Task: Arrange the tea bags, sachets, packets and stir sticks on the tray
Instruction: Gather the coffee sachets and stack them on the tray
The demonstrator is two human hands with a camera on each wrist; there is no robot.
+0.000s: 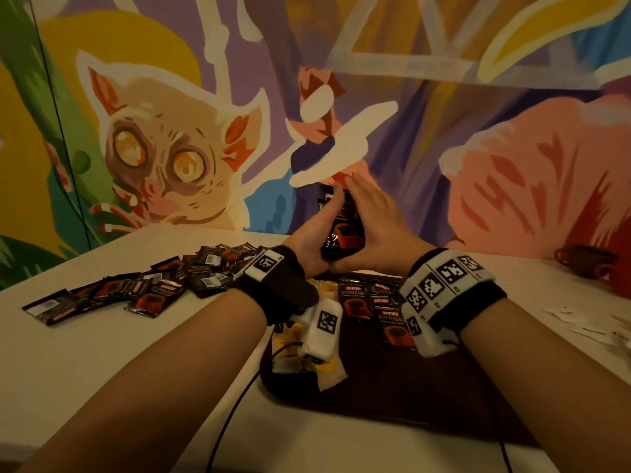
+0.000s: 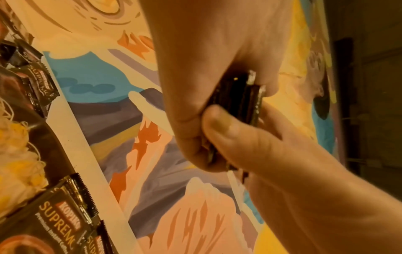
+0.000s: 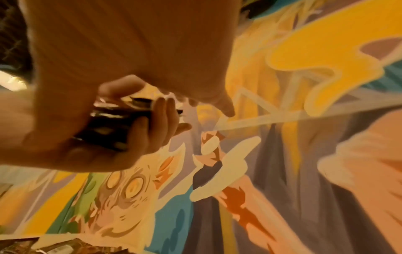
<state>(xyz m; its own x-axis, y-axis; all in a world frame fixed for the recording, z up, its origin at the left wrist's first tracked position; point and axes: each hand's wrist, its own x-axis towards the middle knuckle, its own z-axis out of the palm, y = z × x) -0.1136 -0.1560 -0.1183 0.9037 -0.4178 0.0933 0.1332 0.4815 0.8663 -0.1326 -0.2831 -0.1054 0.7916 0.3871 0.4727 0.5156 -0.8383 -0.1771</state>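
- The stack of sachets [image 1: 342, 235] is being held upright in the air over the tray's [image 1: 409, 390] far edge, prob. to square its edges before laying it down.
- The left hand [image 1: 316, 238] is gripping the stack w/ fingers and thumb curling round it. The right hand [image 1: 379, 223] is pressing flat on the other side, fingers straight (thumbs meeting underneath).
- A loose pile [image 1: 153, 288] is lying on the table, left of the tray, not yet arranged.

Café-like room – big painted mural [image 1: 164, 148] behind a white table [image 1: 102, 363] with loose coffee sachets [image 1: 153, 293]
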